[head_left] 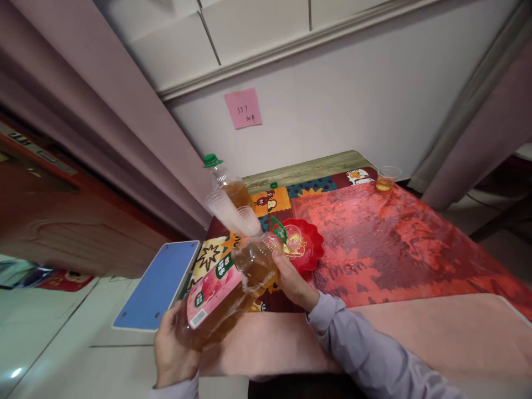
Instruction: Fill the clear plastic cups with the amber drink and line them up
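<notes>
A large clear bottle of amber drink (220,296) with a pink label lies tilted between my hands, its neck pointing up and to the right. My left hand (177,341) is wrapped round its base. Near the neck, my right hand (291,277) grips the bottle beside a green handle (279,229). The mouth end hangs over a red scalloped plate (316,244), on which a clear cup (294,237) is seen. Just behind the bottle are stacked clear plastic cups (224,209).
A second bottle with a green cap (235,191) stands at the table's back left. At the far right corner is a cup of amber drink (385,180). A green cap (274,185) lies near the back edge. A blue stool (158,285) is left of the table.
</notes>
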`<state>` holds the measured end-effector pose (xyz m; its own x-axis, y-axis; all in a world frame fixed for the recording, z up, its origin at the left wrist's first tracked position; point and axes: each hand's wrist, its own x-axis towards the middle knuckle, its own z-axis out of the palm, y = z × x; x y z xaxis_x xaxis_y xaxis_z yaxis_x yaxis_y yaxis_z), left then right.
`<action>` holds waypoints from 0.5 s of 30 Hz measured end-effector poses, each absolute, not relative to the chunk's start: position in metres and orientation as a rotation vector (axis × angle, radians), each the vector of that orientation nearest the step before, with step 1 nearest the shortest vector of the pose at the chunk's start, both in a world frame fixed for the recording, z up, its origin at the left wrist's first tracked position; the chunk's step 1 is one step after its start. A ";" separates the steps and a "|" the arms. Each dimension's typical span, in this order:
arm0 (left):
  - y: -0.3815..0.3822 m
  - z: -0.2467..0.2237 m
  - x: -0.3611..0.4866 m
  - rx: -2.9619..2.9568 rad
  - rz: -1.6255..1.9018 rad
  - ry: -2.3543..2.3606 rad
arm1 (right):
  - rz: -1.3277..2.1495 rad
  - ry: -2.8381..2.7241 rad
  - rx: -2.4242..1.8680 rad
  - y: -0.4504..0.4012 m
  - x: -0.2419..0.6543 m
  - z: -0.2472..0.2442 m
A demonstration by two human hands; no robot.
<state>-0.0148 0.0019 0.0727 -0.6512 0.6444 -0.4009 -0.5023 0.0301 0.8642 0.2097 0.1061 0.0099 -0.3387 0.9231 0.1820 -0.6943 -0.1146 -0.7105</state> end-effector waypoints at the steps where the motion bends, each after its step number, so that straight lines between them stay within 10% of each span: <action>1: 0.003 0.075 -0.013 0.136 1.737 1.487 | 1.714 -0.878 -0.372 0.106 0.210 0.009; 15: 0.009 0.090 -0.001 0.104 1.709 1.504 | 1.710 -0.862 -0.402 0.108 0.211 0.011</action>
